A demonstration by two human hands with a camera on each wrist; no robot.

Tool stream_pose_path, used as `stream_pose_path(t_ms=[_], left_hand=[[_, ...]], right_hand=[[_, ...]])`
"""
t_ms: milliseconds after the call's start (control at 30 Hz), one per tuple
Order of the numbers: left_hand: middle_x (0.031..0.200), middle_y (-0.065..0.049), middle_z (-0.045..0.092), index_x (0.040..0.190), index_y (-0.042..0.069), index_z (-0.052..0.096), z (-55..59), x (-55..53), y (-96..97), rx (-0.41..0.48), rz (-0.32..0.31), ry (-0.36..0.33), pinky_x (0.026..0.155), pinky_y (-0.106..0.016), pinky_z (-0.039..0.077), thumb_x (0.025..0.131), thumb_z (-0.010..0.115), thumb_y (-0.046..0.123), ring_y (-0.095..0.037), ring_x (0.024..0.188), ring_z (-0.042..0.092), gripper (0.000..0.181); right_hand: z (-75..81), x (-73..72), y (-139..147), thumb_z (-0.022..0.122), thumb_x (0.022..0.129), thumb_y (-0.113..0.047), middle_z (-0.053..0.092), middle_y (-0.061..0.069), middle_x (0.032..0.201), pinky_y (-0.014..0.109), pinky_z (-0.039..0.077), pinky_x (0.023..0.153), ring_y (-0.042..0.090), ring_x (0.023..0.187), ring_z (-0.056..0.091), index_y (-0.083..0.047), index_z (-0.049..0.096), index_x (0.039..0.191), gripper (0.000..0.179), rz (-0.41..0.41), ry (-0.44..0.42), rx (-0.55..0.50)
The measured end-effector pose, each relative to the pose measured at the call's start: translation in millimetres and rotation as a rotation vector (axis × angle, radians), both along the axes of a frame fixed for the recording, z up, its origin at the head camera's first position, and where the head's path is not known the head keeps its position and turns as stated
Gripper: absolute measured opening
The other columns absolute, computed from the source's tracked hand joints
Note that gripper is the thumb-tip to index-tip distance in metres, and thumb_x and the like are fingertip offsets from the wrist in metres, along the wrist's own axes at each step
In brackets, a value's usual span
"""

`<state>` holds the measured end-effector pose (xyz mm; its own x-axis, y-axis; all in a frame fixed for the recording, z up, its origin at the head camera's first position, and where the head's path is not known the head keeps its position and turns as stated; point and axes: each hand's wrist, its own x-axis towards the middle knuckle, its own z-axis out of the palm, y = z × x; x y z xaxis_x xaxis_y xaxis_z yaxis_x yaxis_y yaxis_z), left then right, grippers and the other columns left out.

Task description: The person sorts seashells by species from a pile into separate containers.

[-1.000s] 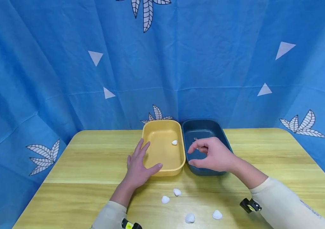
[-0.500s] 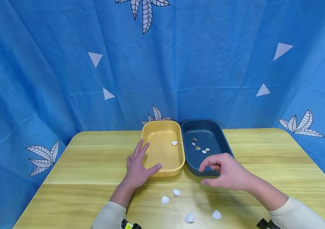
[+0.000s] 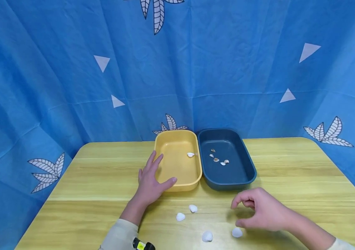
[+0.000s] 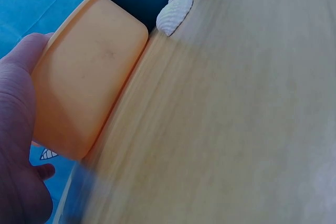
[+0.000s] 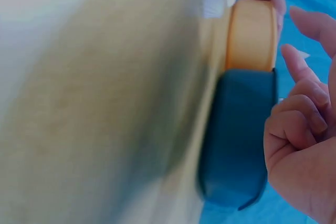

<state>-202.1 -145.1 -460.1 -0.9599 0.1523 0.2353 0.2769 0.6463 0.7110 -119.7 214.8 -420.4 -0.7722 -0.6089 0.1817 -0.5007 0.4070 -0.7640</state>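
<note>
The left hand (image 3: 150,184), with fingers spread, is rested against the yellow tray (image 3: 177,170); small shells (image 3: 216,160) are contained in the blue tray (image 3: 238,172). Near a white shell (image 3: 237,232) on the table (image 3: 96,173), the right hand (image 3: 265,210) is held (thumb and forefinger curved, apart).

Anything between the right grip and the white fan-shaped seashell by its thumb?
Nothing visible: the right grip hovers close by the white fan-shaped seashell; another white seashell lies off to the left.
</note>
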Motion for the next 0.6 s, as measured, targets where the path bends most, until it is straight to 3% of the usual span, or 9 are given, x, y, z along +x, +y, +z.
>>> stream_pose_path(t_ms=[233,467,600], left_hand=[[0.166,0.000,0.010,0.157,0.021,0.034,1.0,0.6,-0.9,0.010,-0.009,0.013,0.109,-0.069,-0.004,0.081,0.076,0.054,-0.033,0.147,0.022,0.093],[0.166,0.001,0.009,0.157,0.020,0.034,1.3,1.1,-1.3,0.008,-0.018,0.013,0.110,-0.069,-0.004,0.081,0.075,0.055,-0.033,0.147,0.020,0.093],[0.166,0.001,0.009,0.157,0.021,0.033,1.4,1.3,-1.4,0.005,-0.019,0.013,0.110,-0.069,-0.004,0.081,0.075,0.055,-0.032,0.147,0.021,0.093]], right_hand=[[-13.3,3.8,5.9,0.088,0.075,-0.013,0.039,0.004,0.062,0.018,0.039,0.055,-0.002,0.062,0.033,-0.017,0.072,0.097,0.028,0.115,-0.165,-0.021],[-22.0,3.9,6.9,0.088,0.075,-0.018,0.034,-0.014,0.064,0.016,0.035,0.055,-0.004,0.060,0.032,-0.021,0.071,0.097,0.027,0.132,-0.200,0.024],[-23.9,3.9,7.7,0.088,0.076,-0.018,0.034,-0.017,0.065,0.016,0.035,0.055,-0.004,0.060,0.032,-0.021,0.071,0.096,0.026,0.126,-0.209,0.037]])
